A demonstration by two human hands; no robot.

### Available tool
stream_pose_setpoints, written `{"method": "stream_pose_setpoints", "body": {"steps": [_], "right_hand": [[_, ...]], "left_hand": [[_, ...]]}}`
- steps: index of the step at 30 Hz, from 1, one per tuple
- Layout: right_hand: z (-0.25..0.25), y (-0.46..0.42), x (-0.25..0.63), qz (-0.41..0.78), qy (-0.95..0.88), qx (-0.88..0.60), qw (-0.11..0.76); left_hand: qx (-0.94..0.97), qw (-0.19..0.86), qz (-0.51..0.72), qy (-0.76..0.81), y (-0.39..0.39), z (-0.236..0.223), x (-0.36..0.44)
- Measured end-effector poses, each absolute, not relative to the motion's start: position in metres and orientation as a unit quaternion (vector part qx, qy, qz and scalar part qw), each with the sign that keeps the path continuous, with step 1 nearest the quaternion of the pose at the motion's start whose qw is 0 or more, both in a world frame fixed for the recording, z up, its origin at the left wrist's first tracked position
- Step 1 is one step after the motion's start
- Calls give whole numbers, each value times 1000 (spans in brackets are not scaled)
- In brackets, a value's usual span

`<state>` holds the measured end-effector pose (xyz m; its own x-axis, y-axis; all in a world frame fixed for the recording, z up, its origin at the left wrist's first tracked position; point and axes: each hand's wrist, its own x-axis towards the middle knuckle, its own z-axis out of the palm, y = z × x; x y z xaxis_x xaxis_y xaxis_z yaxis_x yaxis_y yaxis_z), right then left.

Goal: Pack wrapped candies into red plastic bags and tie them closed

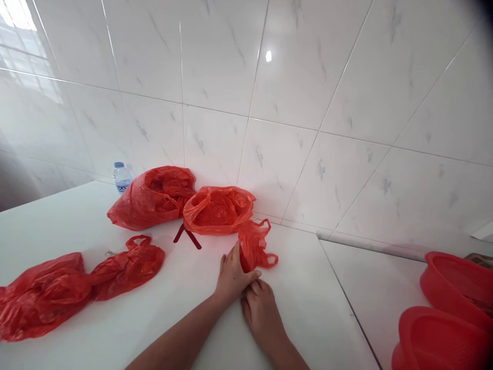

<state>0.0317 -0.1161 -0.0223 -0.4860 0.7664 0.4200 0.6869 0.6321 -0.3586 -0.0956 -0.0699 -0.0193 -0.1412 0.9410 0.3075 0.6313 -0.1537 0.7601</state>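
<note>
My left hand (231, 275) lies on the white counter (300, 293) with its fingers closed round the lower end of a small crumpled red plastic bag (256, 244), whose handles stick up and to the right. Just below it my right hand (260, 308) rests knuckles up on the counter, fingers curled under and touching the left thumb; what it holds, if anything, is hidden. Behind the small bag sits an open red bag (217, 209) with something red inside.
A fuller red bag (154, 198) leans by the tiled wall with a water bottle (122, 177) behind it. Two flat red bags (127, 264) (38, 298) lie at the left. A dark red strip (187, 235) lies mid-counter. Red plastic basins (454, 308) stand at the right.
</note>
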Motion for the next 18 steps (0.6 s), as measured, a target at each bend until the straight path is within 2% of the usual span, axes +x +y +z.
{"method": "stream_pose_setpoints", "body": {"steps": [3,7,10,14,18], "right_hand": [[-24,-127,50,122,-831,-430,332],[-25,-109,87,77,-666,-577,466],[-23,-98,100,172,-620,-620,450],[-21,-101,88,296,-637,-588,401],[-21,-103,81,378,-575,-583,432]], "left_hand": [[642,214,423,602,-57,-17,-81],[659,251,430,564,-56,-14,-83],[627,332,472,523,-61,-10,-86],[581,432,523,449,-68,-8,-82],[531,476,560,422,-67,-10,-82]]}}
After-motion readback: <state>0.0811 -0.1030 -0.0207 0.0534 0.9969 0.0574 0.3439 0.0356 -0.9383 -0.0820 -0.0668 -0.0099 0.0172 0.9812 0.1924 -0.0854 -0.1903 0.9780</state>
